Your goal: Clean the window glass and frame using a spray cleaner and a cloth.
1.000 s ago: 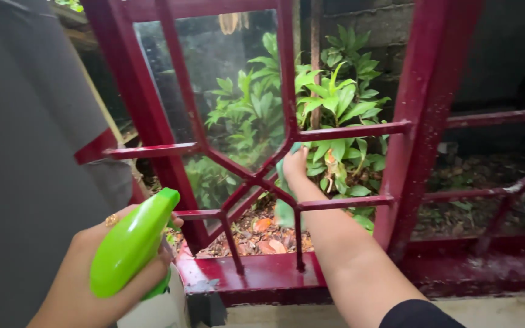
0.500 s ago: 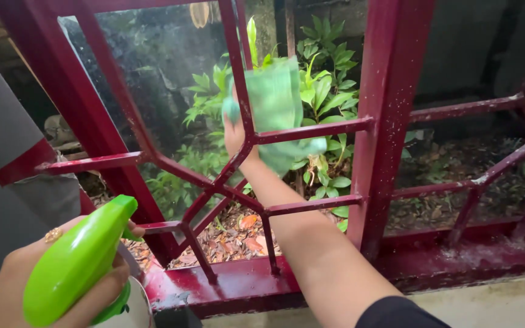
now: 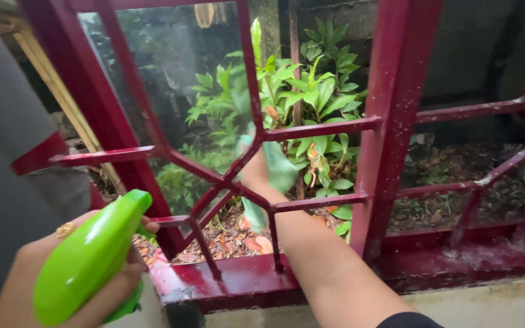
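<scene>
My right hand (image 3: 255, 176) reaches through the dark red window grille (image 3: 311, 129) and presses a light green cloth (image 3: 277, 169) against the glass pane behind the bars. The cloth and hand are blurred with motion, low on the pane. My left hand (image 3: 62, 273), with a gold ring on one finger, grips the bright green trigger head of a spray bottle (image 3: 89, 258) at the lower left, its white body just showing below. The nozzle points toward the window.
A thick red upright post (image 3: 396, 121) splits the window; more red bars (image 3: 475, 110) run to its right. The red sill (image 3: 244, 279) is dusty and chipped. Outside are leafy green plants (image 3: 311, 97), dead leaves on soil and a grey wall.
My right hand and the cloth have swept down from the upper part of the pane to the lower part. The spray bottle in my left hand stayed at the lower left.
</scene>
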